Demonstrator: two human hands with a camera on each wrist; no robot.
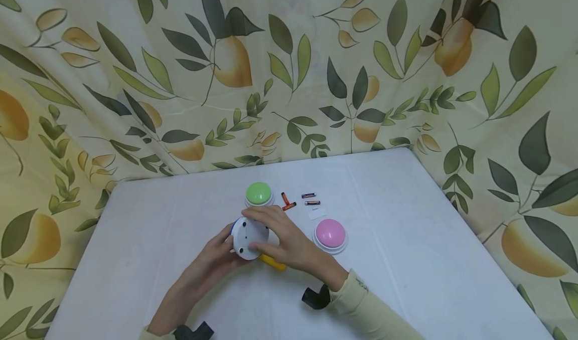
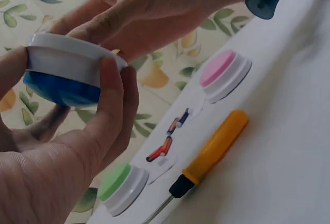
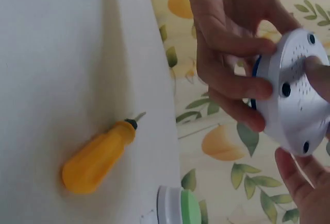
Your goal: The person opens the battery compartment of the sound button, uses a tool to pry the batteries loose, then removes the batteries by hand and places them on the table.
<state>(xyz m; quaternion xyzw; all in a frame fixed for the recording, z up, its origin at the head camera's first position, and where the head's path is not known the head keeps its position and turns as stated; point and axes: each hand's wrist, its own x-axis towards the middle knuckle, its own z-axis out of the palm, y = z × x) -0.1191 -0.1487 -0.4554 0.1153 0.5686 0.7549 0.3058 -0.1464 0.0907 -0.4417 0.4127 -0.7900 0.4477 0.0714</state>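
Note:
My left hand (image 1: 215, 256) holds a blue-domed push button (image 1: 249, 238) above the table, tipped so its white underside shows. In the right wrist view that underside has small holes and dark round spots near its rim. Thumb and fingers of my right hand (image 1: 291, 237) grip the same button from the other side, the thumb lying on the underside. The blue dome faces down in the left wrist view, between the left fingers (image 2: 111, 87). Below the hands lies a screwdriver (image 2: 216, 147) with a yellow handle.
On the white table (image 1: 406, 239), a green button (image 1: 258, 193) stands behind the hands and a pink button (image 1: 330, 233) to their right. Two orange batteries (image 1: 289, 206) and two dark ones (image 1: 312, 203) lie farther back, near a small white piece (image 1: 317, 213). Patterned cloth hangs behind.

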